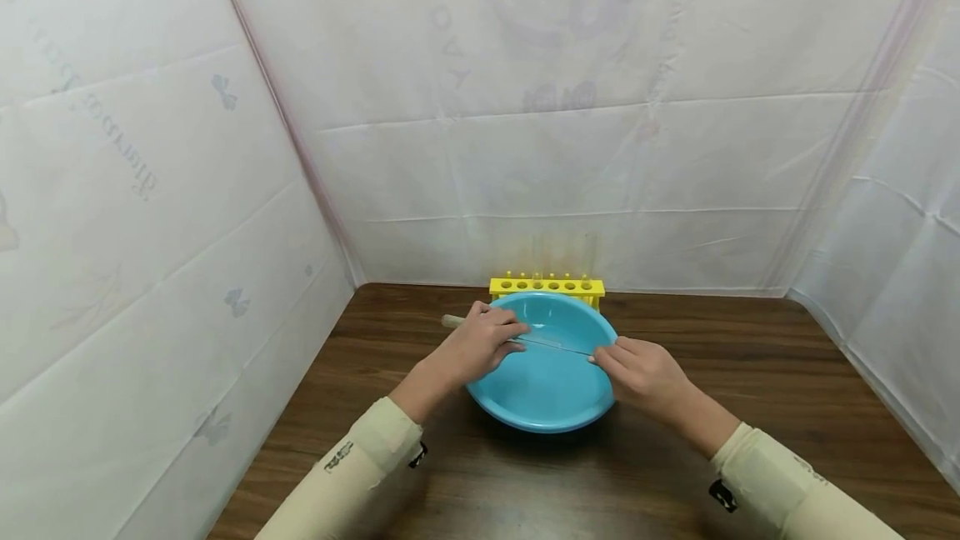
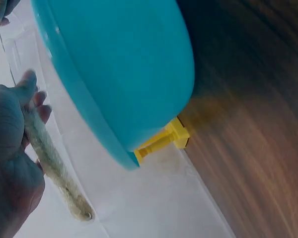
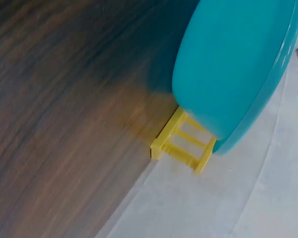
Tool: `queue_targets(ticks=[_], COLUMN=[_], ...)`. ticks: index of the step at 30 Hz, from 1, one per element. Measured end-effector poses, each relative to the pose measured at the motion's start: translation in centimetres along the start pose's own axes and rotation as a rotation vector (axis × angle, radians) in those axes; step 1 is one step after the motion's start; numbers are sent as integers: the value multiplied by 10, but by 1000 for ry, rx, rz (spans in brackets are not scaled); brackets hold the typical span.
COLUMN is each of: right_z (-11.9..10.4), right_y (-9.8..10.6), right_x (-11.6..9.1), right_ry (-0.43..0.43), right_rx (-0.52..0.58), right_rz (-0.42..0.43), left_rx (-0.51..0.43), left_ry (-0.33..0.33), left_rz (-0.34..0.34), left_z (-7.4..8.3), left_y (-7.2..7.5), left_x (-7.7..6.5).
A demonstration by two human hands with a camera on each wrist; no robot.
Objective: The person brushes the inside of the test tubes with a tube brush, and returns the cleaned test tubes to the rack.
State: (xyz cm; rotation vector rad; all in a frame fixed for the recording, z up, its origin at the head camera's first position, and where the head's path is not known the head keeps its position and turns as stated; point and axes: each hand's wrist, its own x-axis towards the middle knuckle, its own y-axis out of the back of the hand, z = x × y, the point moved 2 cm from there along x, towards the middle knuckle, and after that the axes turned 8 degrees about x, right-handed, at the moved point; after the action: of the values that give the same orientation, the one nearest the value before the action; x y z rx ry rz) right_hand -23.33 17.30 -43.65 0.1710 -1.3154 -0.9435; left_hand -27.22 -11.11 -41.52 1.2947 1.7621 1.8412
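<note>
You are gripping a clear tube (image 1: 552, 344) above the blue basin (image 1: 546, 422), with a brush (image 2: 54, 153) apparently seated inside; the glass is faint, so the fit is hard to confirm. The bristled end is pointing past the basin's left rim, and the thin wire stem (image 1: 579, 351) is crossing above the basin's interior.

Left hand (image 1: 483, 344): your fingers are curling round the tube, leaving no evident gap, with the bristled end projecting behind the palm. Right hand (image 1: 643, 372): your thumb and fingertips are pinching the stem tightly near the basin's right rim; the right wrist view is not showing this grip.

For good control, you should be steadying the tube with the left hand while working the stem with the right, pulling and turning strictly along the tube's axis. If you are pulling off-line, the thin stem is likely to be bending. Squeezing the glass hard is risking breakage; a firm, even hold is sufficient. You should also be holding the tube mouth over the basin and clear of the yellow rack (image 1: 555, 285), which is standing behind the basin.
</note>
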Motion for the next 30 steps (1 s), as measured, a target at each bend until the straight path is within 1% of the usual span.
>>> queue_targets(ticks=[2,5,7,9,11,12,13,14,15,17,19,21,24,26,28,30], right_z=[3,6,8,9,10,10,10,10,9,7,4,3,4,5,6,7], right_y=[1,1,1,1,1,1,1,1,1,1,1,2,4,5,7,8], right_x=[0,-1,-2,-3,-5,-6,-7,-7,-7,-6,-4,-2,-1,-1,0,1], right_ry=[33,51,78,120,154,158,144,110,54,-91,-283,-495,-804,-970,-1088,-1176], right_rx=[-7,8,15,16,17,24,44,71,109,212,345,502,763,922,1045,1148], right_rz=[13,21,34,54,81,93,99,92,77,61,29,-15,-95,-145,-180,-206], left_rx=[-50,-134,-180,-204,-199,-186,-167,-137,-106,-44,2,25,41,47,60,76], left_ry=[-9,2,8,9,-10,-23,-32,-40,-49,-64,-76,-91,-115,-134,-152,-163], left_rz=[-38,-112,-158,-179,-156,-125,-87,-44,4,104,191,262,333,365,390,413], left_z=[-2,-5,-7,-8,-8,-7,-7,-6,-7,-7,-8,-10,-10,-9,-9,-10], left_y=[2,4,4,3,2,2,2,2,2,1,1,2,2,2,2,2], left_x=[0,0,0,-1,-1,-1,-2,-2,-2,-2,-2,-2,-4,-7,-9,-11])
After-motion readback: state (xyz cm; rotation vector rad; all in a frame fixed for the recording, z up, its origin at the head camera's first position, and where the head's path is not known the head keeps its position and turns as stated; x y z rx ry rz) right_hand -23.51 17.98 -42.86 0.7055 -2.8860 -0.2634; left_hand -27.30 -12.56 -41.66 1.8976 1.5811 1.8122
